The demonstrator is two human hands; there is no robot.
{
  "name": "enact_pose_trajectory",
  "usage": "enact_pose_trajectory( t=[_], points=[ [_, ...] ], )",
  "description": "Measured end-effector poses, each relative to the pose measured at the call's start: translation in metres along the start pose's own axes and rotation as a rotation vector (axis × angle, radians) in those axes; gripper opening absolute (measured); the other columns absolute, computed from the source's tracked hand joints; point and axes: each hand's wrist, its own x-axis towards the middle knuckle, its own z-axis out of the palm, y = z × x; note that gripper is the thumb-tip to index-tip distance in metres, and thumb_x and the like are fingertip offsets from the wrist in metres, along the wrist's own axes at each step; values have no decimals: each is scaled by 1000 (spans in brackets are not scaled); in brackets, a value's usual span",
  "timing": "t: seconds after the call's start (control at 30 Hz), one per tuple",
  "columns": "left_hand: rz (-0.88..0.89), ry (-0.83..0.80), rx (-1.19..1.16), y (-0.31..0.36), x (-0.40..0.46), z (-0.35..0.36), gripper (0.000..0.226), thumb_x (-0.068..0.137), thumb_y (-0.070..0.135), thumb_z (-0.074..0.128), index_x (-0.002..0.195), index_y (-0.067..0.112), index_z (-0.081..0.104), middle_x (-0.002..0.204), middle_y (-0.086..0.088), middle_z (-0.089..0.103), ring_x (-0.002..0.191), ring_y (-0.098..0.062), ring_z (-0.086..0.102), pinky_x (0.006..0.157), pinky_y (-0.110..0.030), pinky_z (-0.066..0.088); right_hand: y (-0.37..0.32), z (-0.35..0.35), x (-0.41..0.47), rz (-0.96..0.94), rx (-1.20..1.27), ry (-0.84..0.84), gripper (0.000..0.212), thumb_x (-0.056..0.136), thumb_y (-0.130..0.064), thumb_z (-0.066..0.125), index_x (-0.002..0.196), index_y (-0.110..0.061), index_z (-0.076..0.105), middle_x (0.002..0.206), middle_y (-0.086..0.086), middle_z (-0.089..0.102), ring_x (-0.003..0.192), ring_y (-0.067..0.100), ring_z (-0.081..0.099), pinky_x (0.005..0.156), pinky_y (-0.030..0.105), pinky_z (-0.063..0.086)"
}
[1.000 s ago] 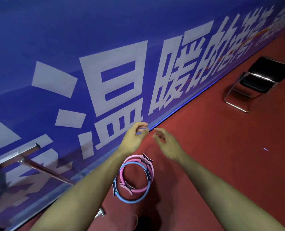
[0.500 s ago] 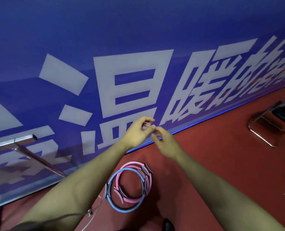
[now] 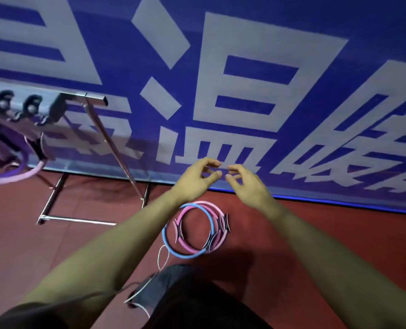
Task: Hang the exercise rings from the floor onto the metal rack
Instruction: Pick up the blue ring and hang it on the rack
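A stack of exercise rings lies flat on the red floor: a blue ring point(image 3: 169, 248) on top of pink rings point(image 3: 217, 211) with dark grip pads. My left hand point(image 3: 196, 178) and my right hand point(image 3: 247, 181) are held out above the rings, fingertips almost touching, fingers curled and apart, holding nothing. At the left stands the metal rack point(image 3: 95, 98) with its slanted leg and floor bar. Purple and pink rings point(image 3: 24, 175) with black pads hang from its top bar.
A blue banner wall point(image 3: 244, 67) with large white characters runs behind the rack and rings. A dark face mask point(image 3: 149, 290) with white ear loops dangles near my body at the bottom. Red floor point(image 3: 339, 233) stretches to the right.
The view has swung left and down, bringing the rack and its hung rings into sight; the folding chair has left the frame. My hands stay together above the floor rings.
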Motion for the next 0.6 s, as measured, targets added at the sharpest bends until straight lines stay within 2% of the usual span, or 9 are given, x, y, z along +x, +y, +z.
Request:
enact_pose_trajectory(
  t=[0.07, 0.13, 0.27, 0.4, 0.53, 0.6],
  points=[
    [-38, 57, -18, -13, -10, 8, 25, 97, 28, 65, 121, 22, 62, 121, 12, 65, 108, 5, 59, 86, -5, 42, 13, 13, -2, -19, 0, -36, 39, 99, -44, 53, 133, -25, 56, 128, -9, 63, 113, 8, 61, 96, 42, 52],
    [-60, 88, -12, -22, -15, 13, 25, 97, 28, 65, 121, 21, 63, 121, 10, 66, 112, -1, 60, 89, -6, 41, 21, 22, -3, -20, -6, -50, 38, 99, -43, 54, 132, -24, 56, 128, -8, 63, 113, 9, 62, 96, 42, 52],
    [-109, 153, -39, -48, -17, 26, 24, 97, 28, 64, 119, 21, 62, 120, 10, 66, 113, -5, 61, 96, -18, 45, 41, 46, 10, -38, -15, -117, 36, 99, -38, 55, 131, -22, 57, 128, -5, 65, 114, 11, 64, 96, 36, 50],
    [-134, 221, -80, -73, -12, 40, 20, 98, 22, 63, 118, 19, 62, 119, 8, 67, 107, 1, 62, 92, -10, 44, 60, 75, 35, -46, 7, -151, 34, 99, -32, 56, 130, -20, 58, 127, -4, 66, 113, 13, 64, 97, 36, 50],
    [-152, 269, -103, -112, -4, 52, 21, 97, 21, 64, 118, 17, 63, 113, 9, 68, 106, -2, 64, 93, -16, 48, 87, 120, 65, -47, 20, -197, 33, 98, -31, 58, 129, -20, 59, 124, -2, 68, 110, 14, 66, 93, 31, 50],
    [-166, 278, -101, -137, -1, 57, 24, 96, 23, 65, 120, 18, 63, 114, 10, 68, 106, -2, 64, 91, -17, 49, 111, 152, 81, -30, 26, -207, 33, 97, -34, 60, 127, -21, 59, 123, -1, 69, 110, 16, 66, 97, 37, 51]
  ],
)
